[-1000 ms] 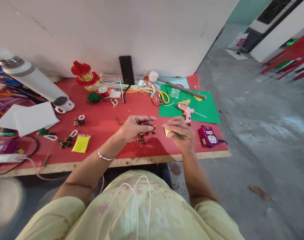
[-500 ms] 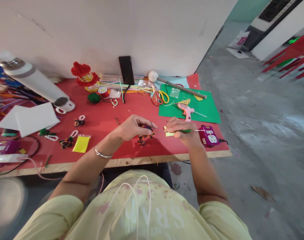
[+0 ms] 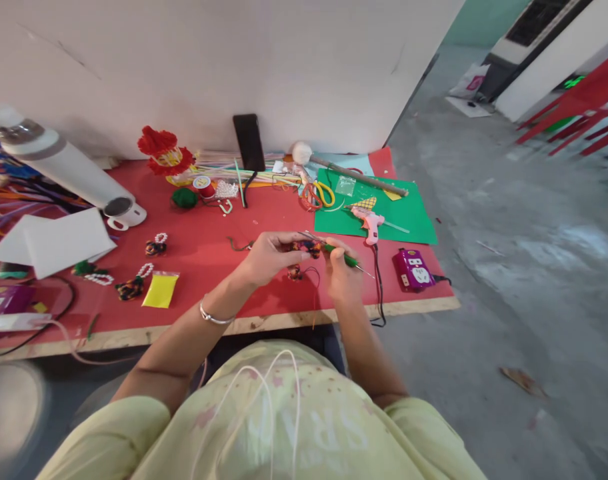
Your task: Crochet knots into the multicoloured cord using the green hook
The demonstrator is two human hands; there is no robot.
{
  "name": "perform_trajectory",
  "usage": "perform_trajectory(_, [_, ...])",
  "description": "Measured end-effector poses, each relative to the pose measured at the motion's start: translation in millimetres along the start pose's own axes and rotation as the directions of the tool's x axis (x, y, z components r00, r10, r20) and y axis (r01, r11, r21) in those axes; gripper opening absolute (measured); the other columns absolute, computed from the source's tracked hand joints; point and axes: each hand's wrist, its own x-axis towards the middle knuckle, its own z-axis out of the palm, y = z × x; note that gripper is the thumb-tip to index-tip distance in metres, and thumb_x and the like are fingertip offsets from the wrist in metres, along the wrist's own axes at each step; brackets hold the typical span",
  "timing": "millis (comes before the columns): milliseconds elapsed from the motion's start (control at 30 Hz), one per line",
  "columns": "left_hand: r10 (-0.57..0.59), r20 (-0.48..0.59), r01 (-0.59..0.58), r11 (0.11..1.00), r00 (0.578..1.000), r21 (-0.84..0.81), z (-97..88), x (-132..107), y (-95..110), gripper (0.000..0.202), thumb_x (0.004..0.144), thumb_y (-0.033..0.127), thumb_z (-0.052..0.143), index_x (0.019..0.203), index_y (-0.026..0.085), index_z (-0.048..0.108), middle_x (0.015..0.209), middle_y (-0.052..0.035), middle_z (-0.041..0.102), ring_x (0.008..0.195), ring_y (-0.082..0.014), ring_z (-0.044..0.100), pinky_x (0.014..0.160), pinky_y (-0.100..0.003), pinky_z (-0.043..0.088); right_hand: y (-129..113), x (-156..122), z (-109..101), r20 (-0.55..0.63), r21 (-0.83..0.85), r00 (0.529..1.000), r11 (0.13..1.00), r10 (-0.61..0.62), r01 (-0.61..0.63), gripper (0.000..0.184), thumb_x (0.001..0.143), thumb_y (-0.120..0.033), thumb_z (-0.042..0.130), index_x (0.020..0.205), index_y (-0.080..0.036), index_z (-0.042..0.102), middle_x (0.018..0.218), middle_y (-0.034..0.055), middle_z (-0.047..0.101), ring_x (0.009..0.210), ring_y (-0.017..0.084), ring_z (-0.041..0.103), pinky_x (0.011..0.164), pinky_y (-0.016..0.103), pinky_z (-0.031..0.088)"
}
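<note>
Over the front of the red table (image 3: 204, 247), my left hand (image 3: 267, 257) is closed on a small multicoloured yarn piece (image 3: 304, 252) of red, orange and black strands. My right hand (image 3: 341, 270) sits right beside it, fingers pinched round a thin green-handled tool (image 3: 347, 259) whose metal tip points right and down. The tool's other end meets the yarn piece between the two hands. A silver bangle (image 3: 211, 316) circles my left wrist.
A pink glue gun (image 3: 367, 220) lies on a green sheet (image 3: 409, 217) with scissors (image 3: 319, 195) beside it. A purple socket box (image 3: 414, 269) sits at the right front. Similar yarn pieces (image 3: 131, 287), a yellow packet (image 3: 160, 290), white paper (image 3: 59, 240), a white flask (image 3: 59, 160) and a phone (image 3: 249, 141) stand to the left and back.
My right hand has moved left against the yarn piece and turned the green tool into it. The yellow paper it held a second ago is gone from view.
</note>
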Motion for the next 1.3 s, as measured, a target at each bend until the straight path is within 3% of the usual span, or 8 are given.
perform_trajectory(167, [-0.121,0.044,0.126,0.983,0.992,-0.131,-0.7,0.6,6.6,0.040,0.069,0.028,0.094,0.105,0.014,0.085,0.079,-0.0074,0.079,0.051,-0.0093,0.062,0.048,-0.021,0.051,1.7,0.5,2.9,0.017,0.076,0.991,0.988,0.134,-0.135,0.037,0.081,-0.064,0.080,0.095,-0.030,0.081,0.100,0.0019,0.084,0.102,0.025,0.078,0.098,0.045,0.062])
perform_trajectory(433, [-0.066,-0.023,0.061,0.987,0.998,-0.150,-1.1,5.0,2.0,0.046,0.064,0.023,0.097,0.108,0.016,0.085,0.070,-0.0024,0.074,0.045,-0.0051,0.052,0.041,-0.018,0.039,-2.6,10.2,19.3,0.084,0.277,0.950,0.909,0.300,-0.312,0.038,0.070,-0.060,0.090,0.090,-0.029,0.081,0.089,-0.0026,0.083,0.079,0.015,0.075,0.077,0.032,0.062])
perform_trajectory(600, [-0.102,-0.106,0.085,0.984,0.989,-0.154,-3.4,5.5,2.4,0.050,0.058,0.020,0.099,0.106,0.015,0.085,0.071,-0.0012,0.075,0.044,-0.0054,0.054,0.042,-0.018,0.043,-3.9,16.4,28.2,0.112,0.346,0.925,0.858,0.363,-0.379,0.045,0.062,-0.062,0.094,0.088,-0.028,0.081,0.085,-0.0031,0.082,0.077,0.014,0.074,0.073,0.029,0.061])
perform_trajectory(900, [-0.114,-0.149,0.096,0.988,0.982,-0.120,-2.3,7.7,11.7,0.051,0.057,0.025,0.099,0.105,0.016,0.083,0.073,-0.0005,0.076,0.043,-0.0053,0.054,0.042,-0.018,0.043,-1.6,21.7,37.7,0.136,0.389,0.927,0.841,0.351,-0.376,0.041,0.065,-0.059,0.093,0.087,-0.027,0.082,0.089,-0.0027,0.083,0.080,0.014,0.075,0.074,0.027,0.060])
perform_trajectory(1300, [-0.104,-0.179,0.077,0.985,0.978,-0.152,-10.3,8.8,7.5,0.048,0.058,0.025,0.099,0.103,0.017,0.084,0.071,0.0004,0.074,0.048,-0.0066,0.055,0.046,-0.020,0.044,-0.9,20.5,46.0,0.148,0.387,0.917,0.832,0.369,-0.397,0.039,0.065,-0.058,0.093,0.086,-0.027,0.081,0.088,-0.0029,0.083,0.080,0.015,0.076,0.078,0.030,0.062])
